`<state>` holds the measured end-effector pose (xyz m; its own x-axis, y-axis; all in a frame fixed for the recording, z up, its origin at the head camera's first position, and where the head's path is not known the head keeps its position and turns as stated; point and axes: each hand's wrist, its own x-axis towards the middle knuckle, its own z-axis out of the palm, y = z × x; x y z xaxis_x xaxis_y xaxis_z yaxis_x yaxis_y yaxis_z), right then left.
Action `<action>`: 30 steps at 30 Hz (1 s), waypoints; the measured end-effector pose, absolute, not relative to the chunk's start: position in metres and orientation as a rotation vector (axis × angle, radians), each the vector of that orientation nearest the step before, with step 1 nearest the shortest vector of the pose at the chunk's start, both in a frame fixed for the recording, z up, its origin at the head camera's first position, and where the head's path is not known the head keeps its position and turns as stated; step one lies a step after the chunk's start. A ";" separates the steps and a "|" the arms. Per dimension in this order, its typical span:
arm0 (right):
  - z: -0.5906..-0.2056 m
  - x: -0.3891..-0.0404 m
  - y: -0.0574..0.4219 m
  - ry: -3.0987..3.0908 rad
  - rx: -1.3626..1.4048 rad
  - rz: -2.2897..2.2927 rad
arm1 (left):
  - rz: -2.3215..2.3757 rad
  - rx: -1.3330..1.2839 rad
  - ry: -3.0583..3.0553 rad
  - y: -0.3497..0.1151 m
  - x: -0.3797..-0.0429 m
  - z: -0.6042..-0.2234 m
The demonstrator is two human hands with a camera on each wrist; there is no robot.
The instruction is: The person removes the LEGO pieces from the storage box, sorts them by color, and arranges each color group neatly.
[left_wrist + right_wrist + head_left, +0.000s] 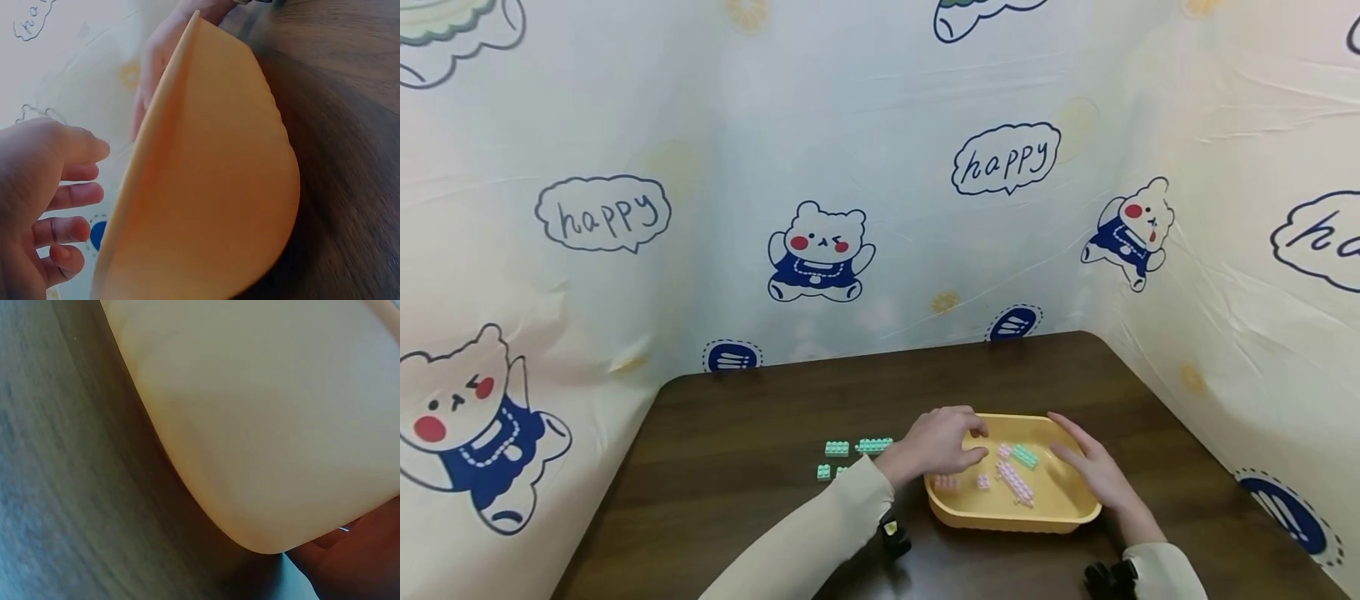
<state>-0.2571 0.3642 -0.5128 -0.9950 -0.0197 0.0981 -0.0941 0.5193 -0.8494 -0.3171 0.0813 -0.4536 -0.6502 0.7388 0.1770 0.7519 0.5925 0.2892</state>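
Observation:
A yellow plastic basket [1000, 521] stands on the table, holding several pink toy bricks [1015, 483] and one mint green brick [1024, 457]. Over its left side hovers my left hand [942, 442], fingers loosely bent and nothing between them. The left wrist view shows that hand's thumb and fingertips [76, 195] apart, beside the basket rim [140, 150]. At the right rim, my right hand [1101, 471] has its fingers extended along the edge and its thumb over the inside. In the right wrist view, the basket wall [262, 437] partly hides that hand [359, 562].
Several mint green bricks [837, 448] lie on the dark wooden table [737, 500] left of the basket, some partly behind my left forearm. A pale curtain [895, 125] printed with bears surrounds the table's back and sides. Dark wrist cameras [895, 537] sit under my sleeves.

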 end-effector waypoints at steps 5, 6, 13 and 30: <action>-0.510 -0.259 0.364 -2.684 0.078 1.488 | -0.527 -1.322 -2.805 0.101 -0.322 -0.455; -0.509 -0.260 0.364 -2.686 0.079 1.487 | -0.527 -1.318 -2.814 0.105 -0.323 -0.456; -0.508 -0.260 0.365 -2.673 0.065 1.527 | -0.549 -1.258 -2.906 0.122 -0.331 -0.465; -0.511 -0.263 0.362 -2.689 0.024 1.574 | -0.501 -1.380 -2.951 0.151 -0.336 -0.476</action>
